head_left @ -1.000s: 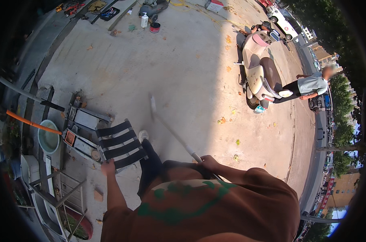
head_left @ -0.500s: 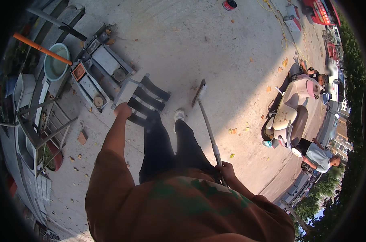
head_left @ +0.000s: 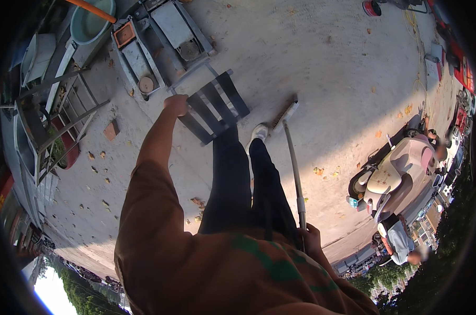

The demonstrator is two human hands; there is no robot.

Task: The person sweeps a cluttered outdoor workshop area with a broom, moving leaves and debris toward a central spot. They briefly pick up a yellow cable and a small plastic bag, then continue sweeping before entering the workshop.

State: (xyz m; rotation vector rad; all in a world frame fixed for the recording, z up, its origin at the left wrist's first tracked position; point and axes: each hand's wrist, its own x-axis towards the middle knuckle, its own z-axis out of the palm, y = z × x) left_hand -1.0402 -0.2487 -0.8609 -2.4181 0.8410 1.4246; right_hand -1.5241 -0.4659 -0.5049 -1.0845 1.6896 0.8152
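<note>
My left hand [head_left: 176, 105] is closed round the edge of a low metal-framed stool [head_left: 228, 90] with dark, wide slats across its top. The stool hangs or stands tilted in front of my legs; I cannot tell whether it touches the ground. On the other side my right hand [head_left: 311, 238] grips the upper part of a long-handled broom [head_left: 294, 170]. Its brush head [head_left: 286, 114] is down by the concrete, just to the right of my light shoe [head_left: 258, 133].
Grey floor jacks [head_left: 143, 60], one with an orange handle, lie at the far left beside a green basin [head_left: 92, 22]. A metal rack [head_left: 64, 123] and a brick [head_left: 111, 129] are on the left. To the right stands a scooter [head_left: 393, 176], with people [head_left: 397, 239] around it.
The view has turned and the stool, still in my left hand, has come nearer, away from the floor jacks. The broom has moved back with me, held in my right hand.
</note>
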